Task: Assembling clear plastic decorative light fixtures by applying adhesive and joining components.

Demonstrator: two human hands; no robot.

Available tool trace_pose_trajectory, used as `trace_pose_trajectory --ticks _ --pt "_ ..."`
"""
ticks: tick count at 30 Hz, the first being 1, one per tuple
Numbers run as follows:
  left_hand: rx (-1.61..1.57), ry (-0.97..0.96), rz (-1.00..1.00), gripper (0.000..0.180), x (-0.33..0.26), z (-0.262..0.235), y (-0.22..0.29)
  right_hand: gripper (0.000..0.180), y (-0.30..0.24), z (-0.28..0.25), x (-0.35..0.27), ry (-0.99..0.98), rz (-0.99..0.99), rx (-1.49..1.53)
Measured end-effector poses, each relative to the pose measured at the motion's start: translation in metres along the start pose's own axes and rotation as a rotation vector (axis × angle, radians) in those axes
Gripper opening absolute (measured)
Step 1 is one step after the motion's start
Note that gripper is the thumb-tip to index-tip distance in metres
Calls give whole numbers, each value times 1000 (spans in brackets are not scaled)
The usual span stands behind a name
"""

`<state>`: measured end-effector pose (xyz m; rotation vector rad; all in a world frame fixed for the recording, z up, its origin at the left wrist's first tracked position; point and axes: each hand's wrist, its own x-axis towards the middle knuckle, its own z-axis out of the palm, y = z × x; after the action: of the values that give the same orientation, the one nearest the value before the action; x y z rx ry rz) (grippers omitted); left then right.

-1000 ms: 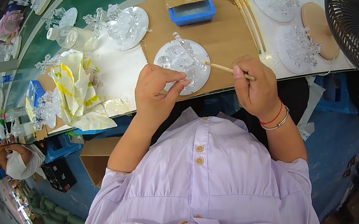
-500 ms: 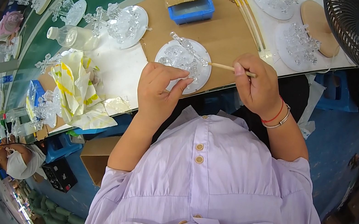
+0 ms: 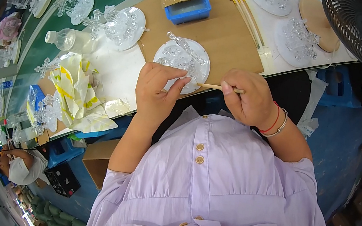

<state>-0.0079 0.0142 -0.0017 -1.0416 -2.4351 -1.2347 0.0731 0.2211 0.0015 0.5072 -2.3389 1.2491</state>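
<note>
In the head view, the right hand (image 3: 248,97) grips a thin wooden stick (image 3: 210,86) — its tip is beside the round white base (image 3: 200,49). This base, carrying clear pieces (image 3: 175,57), lies on brown cardboard (image 3: 230,36) upon the counter (image 3: 117,85). The left hand (image 3: 159,88) has thumb and forefinger nearly together — whether they hold something, I cannot tell.

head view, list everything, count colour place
central ornament: 1, clear, on white disc
held stick: 1, tan, tip at disc
loose sticks: about 3, tan, upper centre
box: 1, blue, on cardboard
bottle: 1, clear, left
crumpled wrapper: 1, white-yellow, left
other ornaments: several, clear, around
fan: 1, black, upper right
stools: at least 2, blue, both sides
co-workers: at least 2, white-clad, edges
left hand: 1, bare, at disc
right hand: 1, bare, gripping stick
</note>
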Motion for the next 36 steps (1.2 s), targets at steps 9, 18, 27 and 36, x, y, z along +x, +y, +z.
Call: trace_pose_trajectory --ticks 9,18,27,36 --pt "-4 -2 -16 17 -3 0 0 4 9 -8 13 140 -2 -120" --pt "5 -2 -7 18 -1 0 -1 5 16 -8 9 111 -7 -118" --pt "4 -15 -15 20 -1 0 0 3 22 -13 12 101 30 -71" --pt "14 -66 -11 19 -3 -3 3 3 44 -5 32 183 -19 -70"
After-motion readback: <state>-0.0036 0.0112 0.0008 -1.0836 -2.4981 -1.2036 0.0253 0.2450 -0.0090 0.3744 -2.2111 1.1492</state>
